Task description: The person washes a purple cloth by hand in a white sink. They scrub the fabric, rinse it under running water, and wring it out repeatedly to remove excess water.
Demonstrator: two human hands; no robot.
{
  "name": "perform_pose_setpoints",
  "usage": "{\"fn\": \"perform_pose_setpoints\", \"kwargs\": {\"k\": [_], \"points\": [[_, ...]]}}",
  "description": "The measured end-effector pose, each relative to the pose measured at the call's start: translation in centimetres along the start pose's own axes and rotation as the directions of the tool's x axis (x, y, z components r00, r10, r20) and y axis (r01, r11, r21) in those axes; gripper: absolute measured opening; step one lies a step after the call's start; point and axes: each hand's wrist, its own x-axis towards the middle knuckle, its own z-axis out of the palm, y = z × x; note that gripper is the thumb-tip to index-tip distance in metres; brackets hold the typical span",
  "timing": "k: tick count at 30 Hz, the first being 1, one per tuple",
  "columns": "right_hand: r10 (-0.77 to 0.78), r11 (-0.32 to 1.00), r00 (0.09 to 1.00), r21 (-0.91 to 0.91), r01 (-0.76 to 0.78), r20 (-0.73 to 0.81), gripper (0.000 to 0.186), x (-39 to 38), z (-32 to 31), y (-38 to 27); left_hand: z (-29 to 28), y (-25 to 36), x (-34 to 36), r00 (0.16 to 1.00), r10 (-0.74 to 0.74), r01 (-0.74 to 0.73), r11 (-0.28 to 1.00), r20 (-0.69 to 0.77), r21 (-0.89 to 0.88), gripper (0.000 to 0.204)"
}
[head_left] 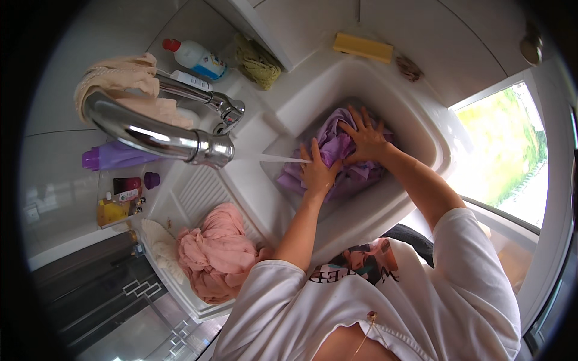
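Note:
A bunched purple cloth [332,143] lies in the white sink basin [421,129], seemingly in shallow water. My right hand [368,141] presses on its far right part with fingers spread. On the nearer left part rests my left hand [319,173], its fingers also apart and the thumb toward the right hand. Neither hand grips the fabric visibly. From the chrome faucet [150,138] a stream of water [282,158] runs toward the cloth beside my left hand. What lies under the palms is hidden.
A pink cloth heap [218,249] sits on the ribbed drainboard [201,186]. Beige fabric [123,75] drapes over the faucet. Behind stand a red-capped bottle [195,58] and a green cloth [257,60]; a purple bottle [123,155] is at left. A yellow bar [362,48] lies on the far rim.

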Motion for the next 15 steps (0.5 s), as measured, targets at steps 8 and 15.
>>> {"fn": "perform_pose_setpoints", "kwargs": {"k": [8, 15], "points": [[0.034, 0.994, 0.993, -0.111, -0.022, 0.112, 0.098, 2.2, 4.2, 0.4, 4.5, -2.6, 1.1, 0.980, 0.190, -0.199, 0.931, 0.060, 0.306, 0.076], [0.038, 0.979, 0.998, -0.202, -0.027, 0.049, 0.086, 5.5, 11.3, 1.1, 4.2, -2.1, 1.6, 0.981, 0.167, -0.187, 0.950, 0.099, 0.248, 0.064]]}}
